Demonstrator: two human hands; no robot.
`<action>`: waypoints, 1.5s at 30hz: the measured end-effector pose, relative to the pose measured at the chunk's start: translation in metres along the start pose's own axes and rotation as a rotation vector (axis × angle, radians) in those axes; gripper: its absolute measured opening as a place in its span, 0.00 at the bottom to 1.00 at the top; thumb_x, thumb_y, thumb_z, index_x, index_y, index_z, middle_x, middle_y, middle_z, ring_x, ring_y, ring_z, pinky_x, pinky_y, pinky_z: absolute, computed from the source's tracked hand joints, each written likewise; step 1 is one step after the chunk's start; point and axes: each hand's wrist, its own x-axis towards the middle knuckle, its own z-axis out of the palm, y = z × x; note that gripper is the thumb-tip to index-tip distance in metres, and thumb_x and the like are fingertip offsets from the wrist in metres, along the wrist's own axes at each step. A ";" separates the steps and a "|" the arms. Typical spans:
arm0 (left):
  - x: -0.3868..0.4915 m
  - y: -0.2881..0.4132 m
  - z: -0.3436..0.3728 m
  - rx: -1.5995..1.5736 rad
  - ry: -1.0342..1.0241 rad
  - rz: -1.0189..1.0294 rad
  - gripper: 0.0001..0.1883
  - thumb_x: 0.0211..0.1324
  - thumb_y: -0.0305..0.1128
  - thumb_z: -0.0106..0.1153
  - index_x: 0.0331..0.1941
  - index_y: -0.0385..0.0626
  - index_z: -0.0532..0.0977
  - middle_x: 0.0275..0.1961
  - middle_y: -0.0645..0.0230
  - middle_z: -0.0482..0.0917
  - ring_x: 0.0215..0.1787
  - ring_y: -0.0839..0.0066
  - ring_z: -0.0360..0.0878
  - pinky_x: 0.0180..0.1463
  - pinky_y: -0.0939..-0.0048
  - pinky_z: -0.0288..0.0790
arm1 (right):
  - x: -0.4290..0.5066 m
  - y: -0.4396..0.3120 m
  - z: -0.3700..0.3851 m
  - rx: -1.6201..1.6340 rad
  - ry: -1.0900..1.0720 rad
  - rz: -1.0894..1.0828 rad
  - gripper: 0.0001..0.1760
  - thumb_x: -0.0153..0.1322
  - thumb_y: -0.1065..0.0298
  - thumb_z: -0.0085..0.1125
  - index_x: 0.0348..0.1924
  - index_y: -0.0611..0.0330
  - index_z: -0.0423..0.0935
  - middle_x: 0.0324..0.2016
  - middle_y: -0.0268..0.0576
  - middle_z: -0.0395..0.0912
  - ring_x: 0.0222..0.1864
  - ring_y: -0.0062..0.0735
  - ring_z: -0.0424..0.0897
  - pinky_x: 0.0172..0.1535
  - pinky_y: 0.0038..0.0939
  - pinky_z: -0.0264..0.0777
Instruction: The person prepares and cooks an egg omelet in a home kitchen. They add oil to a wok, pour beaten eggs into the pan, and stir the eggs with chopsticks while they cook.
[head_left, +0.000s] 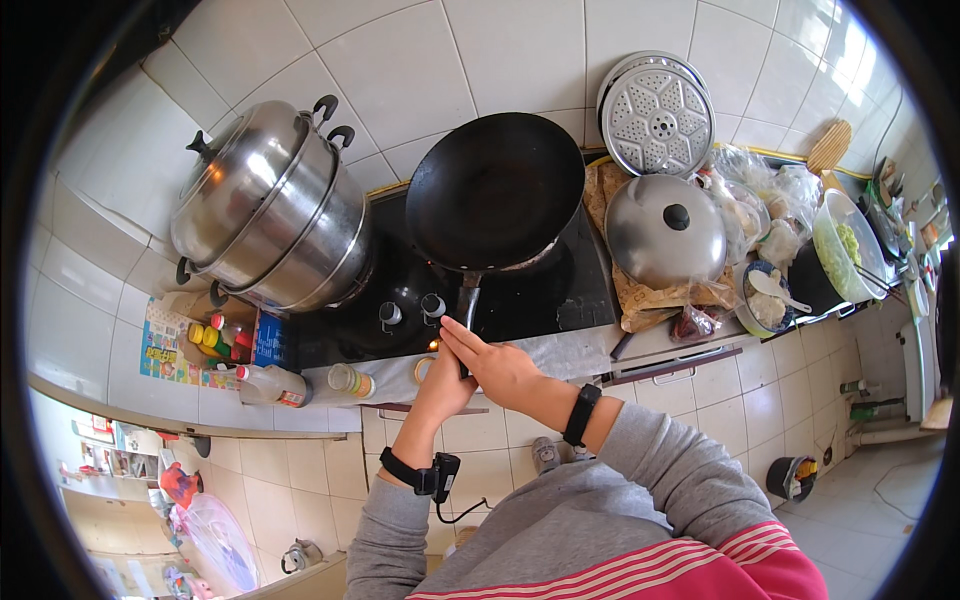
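A black wok stands over the right burner of the black glass hob. Its metal handle points towards me. My left hand is closed around the dark lower end of that handle. Across the handle and partly over the left fingers lies my right hand, its visible fingers stretched out together. Whether the hidden right fingers curl round the handle does not show. Just left of the fingertips are two hob knobs, the nearer one beside the handle. Each wrist carries a black strap.
A tall steel steamer occupies the left burner. Along the front edge stand a glass jar and a plastic jug. At right are a domed lid, a perforated steamer plate, plastic bags and a bowl with a spoon.
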 end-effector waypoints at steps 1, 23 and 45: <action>0.000 0.000 0.000 0.009 -0.007 -0.012 0.33 0.47 0.22 0.62 0.58 0.33 0.58 0.46 0.45 0.78 0.49 0.50 0.79 0.48 0.61 0.72 | 0.000 0.000 -0.001 0.001 -0.001 0.000 0.49 0.60 0.81 0.56 0.72 0.54 0.46 0.74 0.41 0.36 0.40 0.45 0.83 0.42 0.37 0.77; -0.001 0.019 0.003 0.122 0.019 -0.026 0.30 0.49 0.29 0.63 0.55 0.32 0.61 0.41 0.45 0.81 0.44 0.47 0.80 0.44 0.57 0.74 | -0.008 0.001 -0.010 -0.031 0.053 0.008 0.49 0.58 0.82 0.55 0.72 0.54 0.47 0.74 0.42 0.36 0.36 0.44 0.83 0.40 0.37 0.77; 0.004 0.034 0.008 0.204 0.096 0.005 0.32 0.48 0.33 0.64 0.53 0.27 0.62 0.39 0.39 0.80 0.41 0.44 0.79 0.43 0.53 0.74 | -0.020 0.009 -0.019 -0.033 0.182 -0.021 0.47 0.60 0.80 0.55 0.72 0.56 0.48 0.74 0.42 0.37 0.34 0.43 0.83 0.36 0.36 0.77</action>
